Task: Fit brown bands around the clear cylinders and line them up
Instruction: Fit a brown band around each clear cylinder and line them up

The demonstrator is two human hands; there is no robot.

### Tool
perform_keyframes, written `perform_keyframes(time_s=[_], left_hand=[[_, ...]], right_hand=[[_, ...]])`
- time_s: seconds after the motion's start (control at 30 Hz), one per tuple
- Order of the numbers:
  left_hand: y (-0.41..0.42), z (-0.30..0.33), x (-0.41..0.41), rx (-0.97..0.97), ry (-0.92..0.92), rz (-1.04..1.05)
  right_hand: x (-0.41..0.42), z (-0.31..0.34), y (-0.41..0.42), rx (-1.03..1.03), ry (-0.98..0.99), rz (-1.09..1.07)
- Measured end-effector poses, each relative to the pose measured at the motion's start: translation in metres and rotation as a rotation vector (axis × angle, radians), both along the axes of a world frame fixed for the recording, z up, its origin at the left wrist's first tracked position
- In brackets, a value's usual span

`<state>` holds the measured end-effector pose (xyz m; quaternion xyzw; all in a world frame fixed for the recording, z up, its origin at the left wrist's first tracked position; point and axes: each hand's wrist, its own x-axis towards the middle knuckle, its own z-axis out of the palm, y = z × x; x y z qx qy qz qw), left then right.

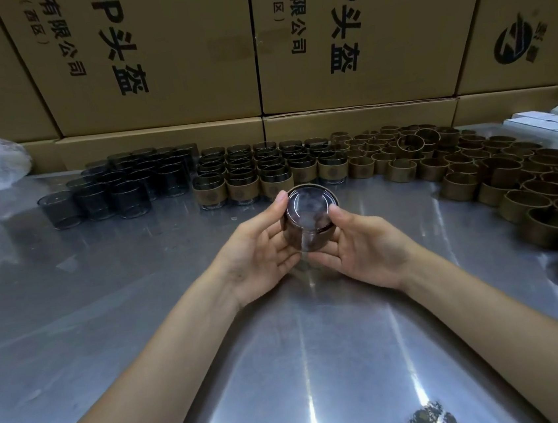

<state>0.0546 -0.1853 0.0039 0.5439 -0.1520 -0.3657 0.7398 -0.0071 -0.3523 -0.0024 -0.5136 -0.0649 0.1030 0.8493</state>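
1. Above the steel table [179, 325], mid-front: you held one clear cylinder [307, 213] with a brown band [333, 200] around it.
2. Grip: your left hand [261, 251] and right hand [364, 247] cupped its sides, thumbs at the rim.
3. Handling, judged: light, rigid, slick, possibly brittle; hold the walls, not the band.
4. Finished row [244, 189] stood just behind.

The cardboard boxes [158, 58] stacked behind the banded cylinders [243, 177] carry the only legible print. Two of them show large dark characters running sideways, reading "-P头盔", with a smaller line "有限公司" and "(西区)" beside it. The box at the far right bears a round dark logo [512, 40]. The emblems on the brown bands are too small to read.
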Motion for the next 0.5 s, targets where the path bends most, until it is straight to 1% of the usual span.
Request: perform_keyframes(time_s=[0.2, 0.33, 0.43, 0.5], left_hand=[[-0.0025, 0.0005, -0.0019, -0.096, 0.006, -0.031], [-0.0042, -0.0008, -0.003, -0.083, -0.068, -0.029], [-0.0021, -0.003, -0.0035, -0.085, -0.125, -0.037], [-0.0005, -0.0019, -0.0037, -0.075, -0.146, -0.008]], right_hand=[[-0.0022, 0.0039, -0.0021, 0.012, -0.095, 0.021], [-0.0037, 0.0069, -0.0015, -0.003, -0.136, 0.036], [-0.0055, 0.0072, -0.0002, 0.009, -0.103, 0.011], [-0.0049, 0.009, 0.0042, -0.029, -0.058, -0.083]])
